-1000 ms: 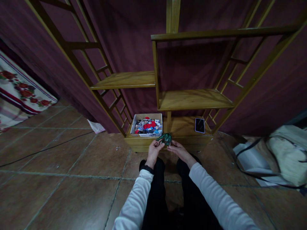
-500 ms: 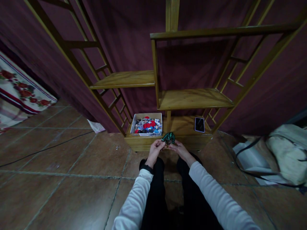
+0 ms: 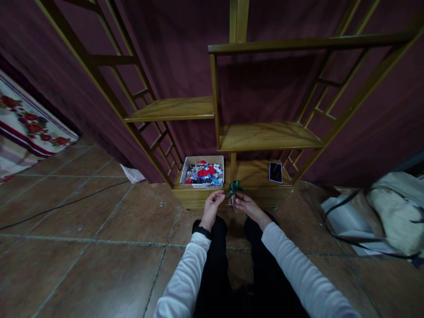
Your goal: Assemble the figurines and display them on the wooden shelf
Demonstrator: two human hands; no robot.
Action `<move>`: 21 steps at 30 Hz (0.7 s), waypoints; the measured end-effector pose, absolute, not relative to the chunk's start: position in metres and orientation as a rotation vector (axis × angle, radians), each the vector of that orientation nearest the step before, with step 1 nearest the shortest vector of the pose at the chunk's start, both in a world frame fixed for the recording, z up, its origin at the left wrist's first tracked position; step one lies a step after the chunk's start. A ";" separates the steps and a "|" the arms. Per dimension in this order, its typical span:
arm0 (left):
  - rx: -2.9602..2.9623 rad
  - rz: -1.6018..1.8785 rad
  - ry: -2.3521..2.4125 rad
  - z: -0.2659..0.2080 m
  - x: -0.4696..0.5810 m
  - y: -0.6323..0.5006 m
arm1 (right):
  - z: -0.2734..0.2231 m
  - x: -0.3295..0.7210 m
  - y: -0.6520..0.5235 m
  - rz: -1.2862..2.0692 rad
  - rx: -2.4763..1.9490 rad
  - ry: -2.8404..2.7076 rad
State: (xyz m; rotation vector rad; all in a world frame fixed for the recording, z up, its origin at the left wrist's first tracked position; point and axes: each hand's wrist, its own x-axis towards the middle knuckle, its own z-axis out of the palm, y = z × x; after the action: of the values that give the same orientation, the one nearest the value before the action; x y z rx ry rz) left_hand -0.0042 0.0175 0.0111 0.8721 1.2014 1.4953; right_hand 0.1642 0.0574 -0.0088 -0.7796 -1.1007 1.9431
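Green bundle: A glossy dark-green bundle [image 3: 235, 187], pinkish purple at its lower end, is held up between the person's two hands, at the front edge of a wooden shelf unit [image 3: 270, 138].
Right hand: The right hand [image 3: 248, 206] pinches the bundle between thumb and fingertips, the fingers nearly closed; the bundle sits just beyond and to the left of those fingertips, its purple end hanging beside them.
Left hand: The left hand [image 3: 213, 208], fingers curled and thumb drawn close to the forefinger, is poised just beside the bundle, on its left; whether a thin strand is caught in its fingertips cannot be told.
Wrist and sleeves: A dark band [image 3: 203, 232] circles the left wrist below a pale long sleeve [image 3: 188, 274]; a matching sleeve [image 3: 294, 265] covers the right arm.
Box: Just beyond the left hand, an open box [image 3: 206, 186] on the lowest shelf is filled with small pieces [image 3: 207, 171] in red, blue, white and black.
Phone: A phone [image 3: 275, 172] with a pale purple edge lies on the same shelf, to the right.
Surroundings: A maroon curtain [image 3: 265, 90] hangs behind the unit; a pale bag [image 3: 397, 212] rests on the tiled floor [image 3: 126, 278] at right, and a dark cable [image 3: 82, 197] trails at left.
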 end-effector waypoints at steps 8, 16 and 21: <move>0.926 1.368 1.086 0.009 -0.004 0.018 | -0.009 0.165 0.054 2.067 -0.727 -1.204; 0.884 1.325 1.034 0.009 -0.007 0.018 | -0.005 0.165 0.054 2.124 -0.696 -1.179; 0.876 1.320 1.037 0.011 -0.006 0.018 | -0.002 0.165 0.052 2.109 -0.705 -1.157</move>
State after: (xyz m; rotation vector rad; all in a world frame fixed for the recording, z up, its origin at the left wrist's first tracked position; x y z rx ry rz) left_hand -0.0055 0.0177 0.0106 0.8764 1.0370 1.3201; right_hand 0.1646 0.0525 -0.0017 -0.7051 -1.1567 2.1091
